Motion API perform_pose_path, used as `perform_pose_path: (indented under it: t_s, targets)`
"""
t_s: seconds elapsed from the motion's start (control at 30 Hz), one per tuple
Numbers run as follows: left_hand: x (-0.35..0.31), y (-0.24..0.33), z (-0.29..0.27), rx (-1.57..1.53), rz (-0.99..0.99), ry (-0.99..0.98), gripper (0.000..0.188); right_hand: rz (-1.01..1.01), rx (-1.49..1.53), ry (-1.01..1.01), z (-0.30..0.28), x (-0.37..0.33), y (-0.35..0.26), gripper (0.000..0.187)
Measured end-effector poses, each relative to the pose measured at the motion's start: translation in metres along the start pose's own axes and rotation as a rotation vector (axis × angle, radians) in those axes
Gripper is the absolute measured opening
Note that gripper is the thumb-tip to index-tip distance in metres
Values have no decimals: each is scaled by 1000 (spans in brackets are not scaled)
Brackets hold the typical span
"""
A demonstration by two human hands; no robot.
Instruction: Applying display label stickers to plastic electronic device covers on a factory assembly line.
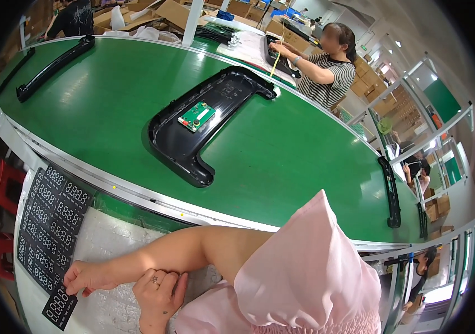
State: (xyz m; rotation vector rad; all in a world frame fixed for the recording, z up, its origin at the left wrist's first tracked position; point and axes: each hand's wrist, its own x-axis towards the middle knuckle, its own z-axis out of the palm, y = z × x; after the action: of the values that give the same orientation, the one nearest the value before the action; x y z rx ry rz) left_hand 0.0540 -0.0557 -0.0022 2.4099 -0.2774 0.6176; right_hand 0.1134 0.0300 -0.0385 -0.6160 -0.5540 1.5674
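My right hand reaches across to the lower left and pinches the edge of a small black display sticker with white digit shapes. The sticker lies at the lower end of a larger black sheet of such stickers; whether the two are joined I cannot tell. Beside my right forearm, my left hand, with a ring on one finger, is curled closed. Its fingertips are hidden. On the green belt lies a curved black plastic housing, hollow side up, with a green circuit board inside it.
A white wrapped work surface lies beneath my arms, bordered by the belt's metal rail. More black housings sit on the belt, at far left and right. Across the belt, a person in a striped shirt handles another housing. Red stools stand at left.
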Motion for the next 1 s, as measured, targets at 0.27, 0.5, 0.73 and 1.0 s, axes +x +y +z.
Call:
perform_pose_path:
  t_s: [0.27, 0.5, 0.73, 1.0]
  targets:
    - [0, 2, 0, -13, 8, 0, 19, 3, -17, -10, 1, -1, -1, 10]
    - [1, 18, -17, -512, -378, -286, 14, 18, -8, -4, 2, 0, 1, 11]
    - [-33, -6, -2, -929, -416, -840, 32, 12, -12, 3, -10, 5, -1, 12]
    - [-47, -4, 6, -871, -203, -865, 33, 22, -41, 0, -12, 2, 0, 12]
